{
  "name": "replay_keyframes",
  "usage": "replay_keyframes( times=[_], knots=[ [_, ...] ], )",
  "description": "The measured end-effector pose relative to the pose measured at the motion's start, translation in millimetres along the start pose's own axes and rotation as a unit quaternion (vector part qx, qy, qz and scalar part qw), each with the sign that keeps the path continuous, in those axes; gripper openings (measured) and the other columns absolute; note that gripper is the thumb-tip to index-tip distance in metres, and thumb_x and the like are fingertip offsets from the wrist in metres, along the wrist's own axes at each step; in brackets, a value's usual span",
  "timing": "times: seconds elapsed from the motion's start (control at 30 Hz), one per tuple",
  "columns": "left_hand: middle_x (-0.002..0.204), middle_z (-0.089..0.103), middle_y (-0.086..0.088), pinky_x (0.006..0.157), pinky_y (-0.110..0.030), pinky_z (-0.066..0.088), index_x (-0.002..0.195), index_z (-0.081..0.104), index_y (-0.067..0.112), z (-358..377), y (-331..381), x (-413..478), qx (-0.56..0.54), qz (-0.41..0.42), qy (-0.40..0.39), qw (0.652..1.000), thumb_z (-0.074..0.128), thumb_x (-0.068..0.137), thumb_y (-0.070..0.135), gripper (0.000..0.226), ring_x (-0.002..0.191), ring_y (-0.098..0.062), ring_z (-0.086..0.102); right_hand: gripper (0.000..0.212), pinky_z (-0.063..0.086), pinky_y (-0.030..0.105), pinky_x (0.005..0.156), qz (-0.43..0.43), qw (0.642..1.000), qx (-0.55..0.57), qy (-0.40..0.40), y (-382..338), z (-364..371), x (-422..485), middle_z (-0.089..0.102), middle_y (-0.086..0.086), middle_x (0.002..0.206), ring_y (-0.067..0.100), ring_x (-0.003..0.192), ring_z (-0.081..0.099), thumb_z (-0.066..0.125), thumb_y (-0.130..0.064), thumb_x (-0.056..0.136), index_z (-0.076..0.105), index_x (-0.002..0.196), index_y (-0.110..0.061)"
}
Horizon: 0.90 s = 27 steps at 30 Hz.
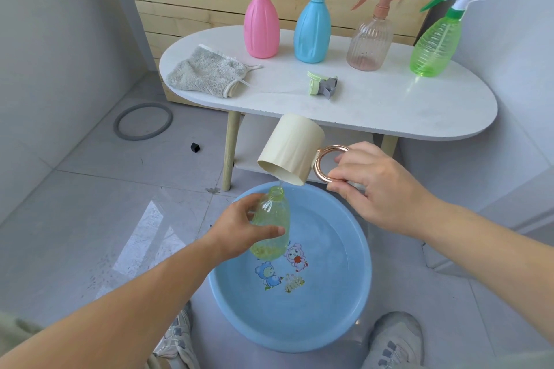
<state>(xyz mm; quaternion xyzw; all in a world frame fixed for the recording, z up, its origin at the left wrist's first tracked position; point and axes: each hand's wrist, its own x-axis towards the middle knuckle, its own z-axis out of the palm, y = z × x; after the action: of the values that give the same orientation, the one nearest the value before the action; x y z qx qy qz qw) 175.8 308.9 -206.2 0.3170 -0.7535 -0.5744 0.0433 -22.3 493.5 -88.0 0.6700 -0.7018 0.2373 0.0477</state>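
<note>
My left hand (239,229) grips a clear yellow-green bottle (274,219) with no cap, held over a blue basin (344,323) of water on the floor. My right hand (371,186) holds a cream cup (292,148) by its rose-gold ring handle (328,163). The cup is tipped mouth-down to the left, and a thin stream of water runs from its lip into the bottle's neck. The bottle's green and grey spray head (322,84) lies loose on the white table (389,111).
Pink (261,27), blue (312,30), clear pink (370,39) and green (434,42) spray bottles stand along the table's back. A grey cloth (207,72) lies at its left end. A grey ring (143,121) and a small black piece (195,147) lie on the floor tiles. My shoes flank the basin.
</note>
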Motion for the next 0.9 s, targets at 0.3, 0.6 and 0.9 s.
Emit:
replay_keyframes(
  times=[0.3,0.6,0.9],
  knots=[
    [0.115,0.071,0.015,0.086,-0.025,0.058,0.123,0.062,0.036,2.0,1.9,-2.9,0.007,0.002,0.008,1.000,0.094,0.072,0.031,0.060,0.104,-0.002,0.069,0.015,0.043,0.029,0.080,0.179,0.975,0.130,-0.016,-2.0,20.0,-1.1,0.063,-0.003,0.081,0.017,0.089,0.057,0.062,-0.022,0.095,0.073,0.087,-0.016],
    [0.098,0.077,0.019,0.081,-0.021,0.058,0.111,0.073,0.032,1.8,-19.4,0.6,0.051,-0.029,0.007,0.998,0.096,0.068,0.034,0.049,0.093,0.004,0.071,0.025,0.038,0.028,0.053,0.375,0.892,0.214,-0.137,39.6,96.3,-32.3,0.068,0.015,0.077,0.012,0.052,0.045,0.063,-0.027,0.095,0.071,0.078,-0.010],
    [0.103,0.074,0.024,0.095,-0.035,0.059,0.108,0.068,0.036,12.4,-47.0,2.4,0.068,-0.050,-0.036,0.996,0.094,0.072,0.028,0.046,0.104,0.004,0.067,0.026,0.046,0.036,0.075,0.318,0.900,0.136,-0.266,70.7,182.8,-45.3,0.065,0.005,0.088,0.023,0.082,0.056,0.056,-0.032,0.097,0.072,0.089,-0.013]
  ],
)
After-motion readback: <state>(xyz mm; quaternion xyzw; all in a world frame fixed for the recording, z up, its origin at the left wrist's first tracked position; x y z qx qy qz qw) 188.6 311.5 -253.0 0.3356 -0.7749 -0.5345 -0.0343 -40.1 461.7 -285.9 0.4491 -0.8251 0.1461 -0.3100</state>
